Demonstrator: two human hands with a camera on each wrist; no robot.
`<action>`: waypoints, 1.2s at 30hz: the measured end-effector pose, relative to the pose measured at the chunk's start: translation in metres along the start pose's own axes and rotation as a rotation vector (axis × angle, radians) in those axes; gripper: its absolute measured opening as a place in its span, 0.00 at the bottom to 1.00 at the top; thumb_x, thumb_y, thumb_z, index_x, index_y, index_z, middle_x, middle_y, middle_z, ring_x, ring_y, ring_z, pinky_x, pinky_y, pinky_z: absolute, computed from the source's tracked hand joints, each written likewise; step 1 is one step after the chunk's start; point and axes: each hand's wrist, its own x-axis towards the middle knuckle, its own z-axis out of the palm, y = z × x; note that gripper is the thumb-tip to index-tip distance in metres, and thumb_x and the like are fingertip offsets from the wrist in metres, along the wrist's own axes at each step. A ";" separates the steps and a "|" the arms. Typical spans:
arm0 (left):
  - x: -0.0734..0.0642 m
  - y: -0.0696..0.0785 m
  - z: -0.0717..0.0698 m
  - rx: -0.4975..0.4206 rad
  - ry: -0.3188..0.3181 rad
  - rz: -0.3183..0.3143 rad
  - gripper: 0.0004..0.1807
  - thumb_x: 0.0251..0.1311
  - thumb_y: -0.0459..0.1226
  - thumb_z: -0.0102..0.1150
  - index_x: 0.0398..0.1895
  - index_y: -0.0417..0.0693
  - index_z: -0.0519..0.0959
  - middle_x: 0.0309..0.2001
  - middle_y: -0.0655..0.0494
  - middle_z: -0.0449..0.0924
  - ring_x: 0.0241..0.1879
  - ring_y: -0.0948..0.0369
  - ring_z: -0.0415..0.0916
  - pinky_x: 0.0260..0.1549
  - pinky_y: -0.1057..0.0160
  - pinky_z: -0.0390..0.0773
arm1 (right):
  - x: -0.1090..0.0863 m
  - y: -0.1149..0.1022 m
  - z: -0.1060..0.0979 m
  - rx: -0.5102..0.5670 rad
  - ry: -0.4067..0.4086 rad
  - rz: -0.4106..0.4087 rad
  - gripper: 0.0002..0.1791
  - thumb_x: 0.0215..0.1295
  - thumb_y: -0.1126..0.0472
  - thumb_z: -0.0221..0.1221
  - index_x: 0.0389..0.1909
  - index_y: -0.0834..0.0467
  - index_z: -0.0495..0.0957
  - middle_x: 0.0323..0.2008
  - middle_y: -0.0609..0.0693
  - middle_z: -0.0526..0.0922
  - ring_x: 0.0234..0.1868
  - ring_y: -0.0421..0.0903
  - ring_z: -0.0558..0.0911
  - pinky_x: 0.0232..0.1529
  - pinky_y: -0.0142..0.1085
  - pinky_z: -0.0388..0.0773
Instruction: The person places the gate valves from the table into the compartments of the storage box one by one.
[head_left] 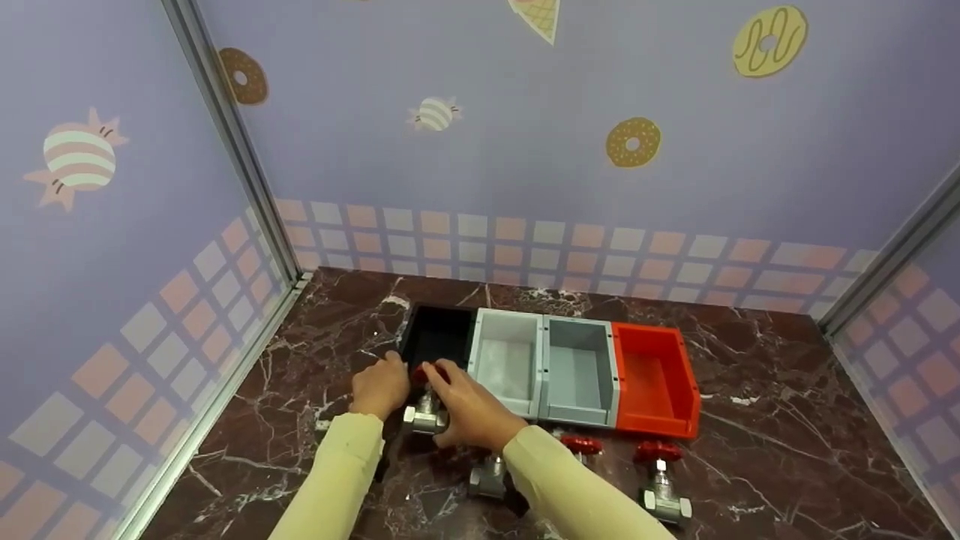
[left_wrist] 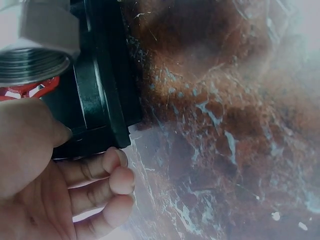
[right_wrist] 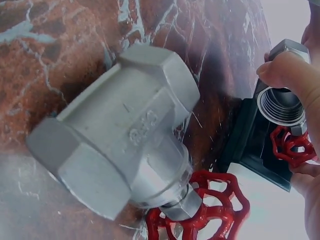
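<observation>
My right hand [head_left: 476, 409] grips a silver metal valve with a red handwheel [head_left: 425, 418], held over the front end of the black bin [head_left: 439, 330]. In the right wrist view, the thumb lies on the body of this valve [right_wrist: 285, 105], with fingers near its handwheel. My left hand [head_left: 381, 386] is at the bin's left front corner. The left wrist view shows its thumb against the black bin's wall [left_wrist: 95, 100] and the other fingers curled below the edge. Part of the held valve [left_wrist: 45, 30] hangs above that hand.
Right of the black bin stand a white bin [head_left: 506, 352], a grey bin [head_left: 577, 367] and a red-orange bin [head_left: 652, 375] in a row. Several more valves lie in front, including one at the right [head_left: 664, 499] and one by my right forearm [head_left: 487, 478]. Walls enclose the marble-patterned table [head_left: 765, 420].
</observation>
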 end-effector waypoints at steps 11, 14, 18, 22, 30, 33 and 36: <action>0.000 0.002 0.001 0.003 -0.018 -0.018 0.18 0.73 0.42 0.42 0.48 0.34 0.72 0.43 0.33 0.82 0.40 0.39 0.82 0.38 0.40 0.78 | 0.007 0.006 0.001 0.011 0.000 0.018 0.63 0.40 0.51 0.75 0.75 0.57 0.49 0.70 0.62 0.59 0.67 0.55 0.70 0.64 0.41 0.70; -0.001 0.002 0.002 0.003 -0.012 -0.015 0.18 0.72 0.42 0.43 0.47 0.34 0.72 0.42 0.33 0.82 0.40 0.39 0.82 0.37 0.40 0.77 | 0.007 0.008 0.001 0.015 0.000 0.030 0.63 0.40 0.51 0.76 0.75 0.57 0.49 0.70 0.62 0.59 0.67 0.56 0.69 0.64 0.41 0.70; -0.001 0.003 0.002 -0.004 0.000 -0.011 0.17 0.72 0.42 0.44 0.46 0.34 0.72 0.41 0.34 0.82 0.39 0.39 0.82 0.36 0.40 0.77 | 0.008 0.010 0.000 0.021 0.006 0.042 0.63 0.39 0.51 0.76 0.75 0.57 0.49 0.70 0.62 0.59 0.67 0.56 0.69 0.64 0.42 0.70; -0.001 0.003 0.002 0.004 -0.005 -0.007 0.17 0.72 0.42 0.43 0.46 0.35 0.72 0.40 0.34 0.82 0.38 0.39 0.82 0.35 0.41 0.77 | 0.009 0.011 -0.001 0.022 0.006 0.045 0.63 0.39 0.52 0.76 0.75 0.57 0.49 0.70 0.63 0.59 0.67 0.57 0.68 0.64 0.43 0.70; -0.001 0.002 -0.001 0.001 -0.010 -0.013 0.17 0.73 0.42 0.43 0.46 0.35 0.71 0.41 0.34 0.82 0.40 0.39 0.82 0.37 0.40 0.77 | 0.016 0.014 -0.001 0.018 -0.009 0.053 0.63 0.40 0.52 0.76 0.75 0.57 0.49 0.70 0.64 0.59 0.68 0.57 0.67 0.65 0.42 0.69; -0.001 0.001 -0.002 0.006 -0.006 -0.013 0.17 0.73 0.42 0.43 0.46 0.34 0.71 0.41 0.33 0.82 0.40 0.39 0.82 0.36 0.40 0.77 | 0.019 0.015 -0.001 0.024 -0.009 0.047 0.62 0.41 0.52 0.76 0.75 0.57 0.49 0.70 0.63 0.59 0.68 0.57 0.68 0.64 0.43 0.70; -0.001 0.001 -0.002 0.013 -0.008 -0.012 0.17 0.73 0.42 0.42 0.47 0.34 0.71 0.41 0.33 0.82 0.39 0.38 0.82 0.35 0.40 0.78 | 0.020 0.017 0.000 0.022 -0.005 0.037 0.61 0.42 0.52 0.76 0.75 0.58 0.49 0.69 0.63 0.59 0.68 0.57 0.67 0.64 0.44 0.70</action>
